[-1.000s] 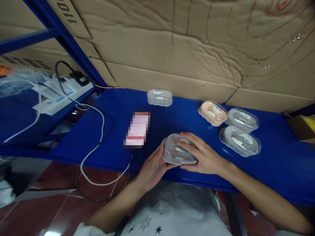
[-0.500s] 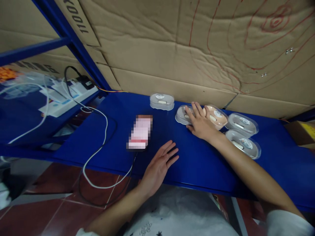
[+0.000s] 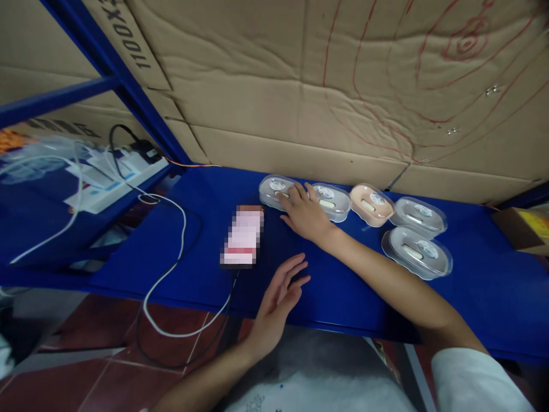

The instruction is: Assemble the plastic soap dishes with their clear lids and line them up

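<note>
My right hand (image 3: 306, 214) is on the right end of the leftmost grey, oval clear-plastic pack (image 3: 274, 186). Its fingers lie over the pack's top, and the thumb is by the front edge. Just right of these fingers is a second grey pack (image 3: 337, 200) with a round label and a small whitish bar. Beyond it come a peach-coloured pack (image 3: 372, 200) and a grey pack (image 3: 420, 213). Another grey pack (image 3: 418, 252) lies nearer to me. Low over the front of the blue tabletop (image 3: 343, 274), my left hand (image 3: 278, 297) is open and holds nothing, its fingers slightly bent.
A blurred-out phone (image 3: 242, 237) with a cable lies left of my hands. White and black cables (image 3: 184, 223) loop over the table's left edge from a power strip (image 3: 115, 183). Cardboard (image 3: 257, 137) stands along the back. A cardboard box (image 3: 521, 229) is at the far right.
My right hand has moved left from the second pack to the leftmost one. The leftmost pack sits slightly nearer to me, and the second slightly farther right. My left hand stays nearly in place.
</note>
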A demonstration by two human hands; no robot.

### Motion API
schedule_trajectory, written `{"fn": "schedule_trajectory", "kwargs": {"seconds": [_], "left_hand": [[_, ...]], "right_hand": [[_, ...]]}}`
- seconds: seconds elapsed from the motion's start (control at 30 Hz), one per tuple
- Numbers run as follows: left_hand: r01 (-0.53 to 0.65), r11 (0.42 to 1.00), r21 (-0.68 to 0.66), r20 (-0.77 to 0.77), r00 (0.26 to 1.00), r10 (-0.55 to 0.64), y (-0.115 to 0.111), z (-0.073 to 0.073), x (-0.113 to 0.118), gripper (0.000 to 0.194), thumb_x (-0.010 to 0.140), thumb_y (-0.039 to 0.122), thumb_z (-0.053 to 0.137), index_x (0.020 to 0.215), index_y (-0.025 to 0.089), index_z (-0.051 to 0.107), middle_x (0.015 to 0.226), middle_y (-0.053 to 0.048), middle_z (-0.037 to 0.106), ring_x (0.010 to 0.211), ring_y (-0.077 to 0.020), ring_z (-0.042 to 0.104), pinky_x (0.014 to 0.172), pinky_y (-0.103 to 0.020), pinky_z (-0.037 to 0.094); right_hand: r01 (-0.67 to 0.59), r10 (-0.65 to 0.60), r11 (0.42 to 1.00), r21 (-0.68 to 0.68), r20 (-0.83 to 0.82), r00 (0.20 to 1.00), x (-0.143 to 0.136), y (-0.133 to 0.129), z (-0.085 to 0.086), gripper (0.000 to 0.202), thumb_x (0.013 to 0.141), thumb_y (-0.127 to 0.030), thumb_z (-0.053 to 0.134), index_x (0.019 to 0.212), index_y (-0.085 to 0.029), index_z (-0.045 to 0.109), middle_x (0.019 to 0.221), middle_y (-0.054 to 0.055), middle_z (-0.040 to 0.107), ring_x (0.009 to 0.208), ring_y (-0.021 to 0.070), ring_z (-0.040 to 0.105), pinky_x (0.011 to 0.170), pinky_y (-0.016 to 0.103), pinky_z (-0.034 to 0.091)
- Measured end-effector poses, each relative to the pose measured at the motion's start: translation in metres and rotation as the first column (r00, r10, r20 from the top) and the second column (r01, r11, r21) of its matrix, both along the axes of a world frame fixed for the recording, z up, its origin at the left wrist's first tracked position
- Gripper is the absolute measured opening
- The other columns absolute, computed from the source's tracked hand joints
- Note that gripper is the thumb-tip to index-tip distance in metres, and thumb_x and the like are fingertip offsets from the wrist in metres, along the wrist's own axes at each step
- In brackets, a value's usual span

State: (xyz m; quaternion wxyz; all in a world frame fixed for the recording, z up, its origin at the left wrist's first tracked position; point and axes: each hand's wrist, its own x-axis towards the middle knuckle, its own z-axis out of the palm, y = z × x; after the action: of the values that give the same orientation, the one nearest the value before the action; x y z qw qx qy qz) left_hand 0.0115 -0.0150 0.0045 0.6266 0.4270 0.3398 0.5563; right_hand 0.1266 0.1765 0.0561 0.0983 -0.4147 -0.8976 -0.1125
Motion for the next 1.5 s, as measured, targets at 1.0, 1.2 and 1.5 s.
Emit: {"fn": "schedule_trajectory", "kwargs": {"seconds": [1.0,1.2,1.5], "left_hand": [[0.15,0.959,0.241,-0.714,0.697,0.07,0.002,0.015,-0.007,0.1,0.084,0.035,0.087,0.166,0.038,0.03,0.174,-0.01,0.038,0.16,-0.0418,0.033,0.133,-0.067,0.014],[0.12,0.97,0.21,-0.682,0.729,0.058,0.003,0.008,-0.011,0.101,0.084,0.037,0.088,0.167,0.035,0.029,0.173,-0.012,0.038,0.159,-0.0423,0.034,0.132,-0.065,0.018],[0.077,0.987,0.142,-0.634,0.773,0.031,0.007,0.012,-0.012,0.098,0.076,0.039,0.094,0.16,0.035,0.043,0.166,-0.011,0.049,0.156,-0.0442,0.038,0.131,-0.067,0.017]], "right_hand": [[-0.489,0.008,0.745,-0.454,-0.726,0.687,0.149,-0.11,0.001,0.064,0.092,-0.042,0.08,0.147,-0.027,0.051,0.148,0.014,0.057,0.142,0.0304,0.057,0.118,0.051,0.05],[-0.479,0.105,0.743,-0.468,-0.625,0.774,0.139,-0.125,0.002,0.068,0.09,-0.039,0.082,0.149,-0.028,0.051,0.156,0.015,0.051,0.147,0.0295,0.053,0.117,0.047,0.052],[-0.454,0.117,0.784,-0.424,-0.617,0.778,0.142,-0.126,0.008,0.069,0.089,-0.041,0.081,0.15,-0.028,0.052,0.158,0.016,0.052,0.148,0.0336,0.053,0.117,0.052,0.051]]}}
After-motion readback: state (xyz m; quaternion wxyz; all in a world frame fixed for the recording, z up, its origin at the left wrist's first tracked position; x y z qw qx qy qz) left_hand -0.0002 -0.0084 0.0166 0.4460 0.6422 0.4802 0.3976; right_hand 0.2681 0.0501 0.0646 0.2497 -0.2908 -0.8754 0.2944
